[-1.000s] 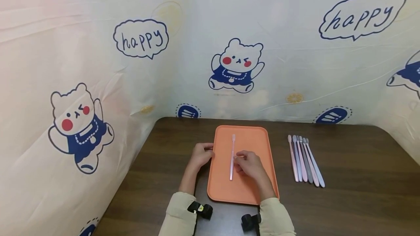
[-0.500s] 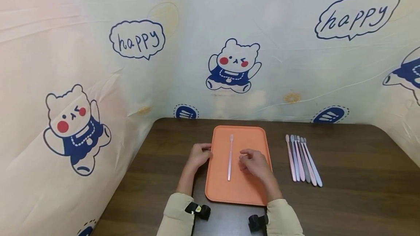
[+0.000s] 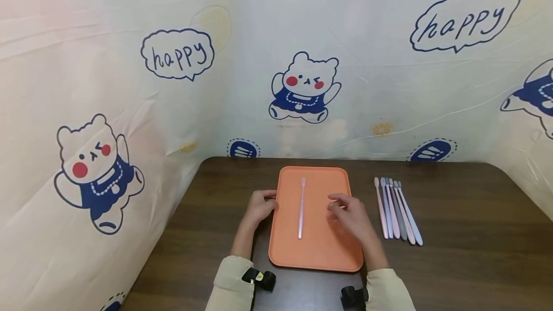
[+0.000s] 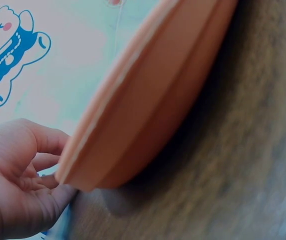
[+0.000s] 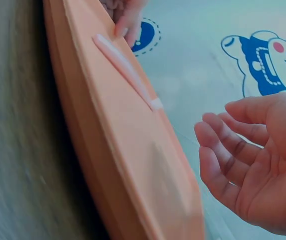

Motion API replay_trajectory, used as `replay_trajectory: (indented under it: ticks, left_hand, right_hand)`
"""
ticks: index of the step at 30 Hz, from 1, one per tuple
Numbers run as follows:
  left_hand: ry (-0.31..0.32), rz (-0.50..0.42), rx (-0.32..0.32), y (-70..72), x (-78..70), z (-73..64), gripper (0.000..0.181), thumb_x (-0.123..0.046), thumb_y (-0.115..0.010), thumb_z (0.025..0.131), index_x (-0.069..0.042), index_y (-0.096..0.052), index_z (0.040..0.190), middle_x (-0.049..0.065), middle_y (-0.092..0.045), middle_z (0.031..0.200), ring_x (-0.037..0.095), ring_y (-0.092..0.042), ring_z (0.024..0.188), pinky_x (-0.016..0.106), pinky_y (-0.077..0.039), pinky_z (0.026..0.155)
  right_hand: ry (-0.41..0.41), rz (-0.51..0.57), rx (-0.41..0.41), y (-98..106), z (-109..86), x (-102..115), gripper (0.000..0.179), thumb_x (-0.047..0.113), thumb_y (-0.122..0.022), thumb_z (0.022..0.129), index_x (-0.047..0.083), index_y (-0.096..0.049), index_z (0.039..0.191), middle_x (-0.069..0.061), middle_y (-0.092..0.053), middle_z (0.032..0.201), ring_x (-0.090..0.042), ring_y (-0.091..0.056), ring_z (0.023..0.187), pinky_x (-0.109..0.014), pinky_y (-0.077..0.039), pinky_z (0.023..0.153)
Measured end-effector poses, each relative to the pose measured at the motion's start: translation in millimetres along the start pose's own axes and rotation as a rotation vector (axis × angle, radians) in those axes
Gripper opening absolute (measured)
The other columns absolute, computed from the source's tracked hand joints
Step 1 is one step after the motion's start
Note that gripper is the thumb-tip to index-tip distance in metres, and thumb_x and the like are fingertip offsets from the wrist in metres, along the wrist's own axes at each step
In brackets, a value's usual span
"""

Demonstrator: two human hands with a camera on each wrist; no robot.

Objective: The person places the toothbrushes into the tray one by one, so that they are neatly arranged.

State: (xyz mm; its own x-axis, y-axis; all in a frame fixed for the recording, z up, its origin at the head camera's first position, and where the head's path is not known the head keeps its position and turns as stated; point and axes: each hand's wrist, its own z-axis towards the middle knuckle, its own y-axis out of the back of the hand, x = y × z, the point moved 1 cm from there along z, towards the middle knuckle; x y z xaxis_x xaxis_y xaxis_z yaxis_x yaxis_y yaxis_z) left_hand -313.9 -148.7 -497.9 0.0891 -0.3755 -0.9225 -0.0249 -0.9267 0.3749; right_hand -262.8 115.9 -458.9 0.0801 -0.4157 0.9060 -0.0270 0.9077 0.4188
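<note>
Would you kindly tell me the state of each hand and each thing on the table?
Left hand: holding the tray's left edge.
Right hand: over the tray's right side, holding nothing.
Orange tray: flat on the table.
Single toothbrush: lying in the tray.
Six toothbrushes: lying side by side, right of the tray.

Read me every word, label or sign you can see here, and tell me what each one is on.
"happy": left speech bubble on the backdrop.
"happy": right speech bubble, same backdrop.
White strokes, perhaps exclamation marks, on the blue ovals low on the backdrop: too unclear to be sure.
Small mark on the left cuff's black device: too small to read.
Tray and toothbrushes: nothing readable.
</note>
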Motion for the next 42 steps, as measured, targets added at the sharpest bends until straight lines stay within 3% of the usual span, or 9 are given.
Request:
replay_trajectory:
  ticks: [10, 14, 22, 32, 42]
  left_hand:
    - [-0.003, 0.01, -0.004, -1.5, -2.4, -0.4, 0.046, 0.003, -0.06, 0.084, 0.007, -0.066, 0.129, 0.023, -0.069, 0.118, 0.026, -0.067, 0.102, 0.028, -0.055, 0.076]
    - [-0.01, 0.0, -0.003, -2.0, -2.1, -1.3, 0.046, 0.004, -0.061, 0.083, 0.008, -0.066, 0.128, 0.025, -0.069, 0.118, 0.026, -0.067, 0.102, 0.029, -0.056, 0.077]
    - [0.002, -0.009, -0.014, -2.0, 1.1, 0.9, 0.047, 0.005, -0.064, 0.082, 0.008, -0.066, 0.128, 0.025, -0.069, 0.118, 0.027, -0.068, 0.104, 0.03, -0.057, 0.08]
    - [0.004, -0.017, -0.009, -5.4, 1.1, 1.4, 0.046, 0.005, -0.063, 0.083, 0.009, -0.065, 0.129, 0.026, -0.069, 0.118, 0.025, -0.066, 0.1, 0.03, -0.057, 0.079]
    - [-0.009, -0.01, -0.012, -3.2, -2.0, -0.2, 0.047, 0.006, -0.062, 0.083, 0.01, -0.064, 0.129, 0.027, -0.069, 0.117, 0.025, -0.065, 0.099, 0.028, -0.055, 0.076]
  right_hand:
    - [-0.031, 0.042, 0.021, 30.5, -3.8, -12.6, 0.036, 0.009, -0.059, 0.099, -0.005, -0.062, 0.133, -0.024, -0.073, 0.107, -0.026, -0.073, 0.084, -0.031, -0.059, 0.071]
    - [-0.008, 0.053, 0.036, 41.9, -3.7, -19.1, 0.039, 0.01, -0.059, 0.1, -0.007, -0.06, 0.134, -0.025, -0.072, 0.109, -0.024, -0.074, 0.087, -0.03, -0.06, 0.077]
    - [-0.039, 0.049, 0.046, 62.5, -5.6, -29.6, 0.041, 0.015, -0.057, 0.102, -0.005, -0.056, 0.138, -0.026, -0.069, 0.117, -0.023, -0.072, 0.094, -0.025, -0.058, 0.081]
    - [-0.066, 0.046, 0.02, 81.0, -8.5, -40.9, 0.045, 0.019, -0.057, 0.103, -0.005, -0.054, 0.141, -0.027, -0.069, 0.122, -0.004, -0.069, 0.089, -0.019, -0.055, 0.08]
    - [-0.177, 0.034, -0.02, 102.5, -14.3, -54.3, 0.051, 0.022, -0.057, 0.103, -0.001, -0.049, 0.147, -0.025, -0.067, 0.128, 0.002, -0.065, 0.088, -0.017, -0.054, 0.08]
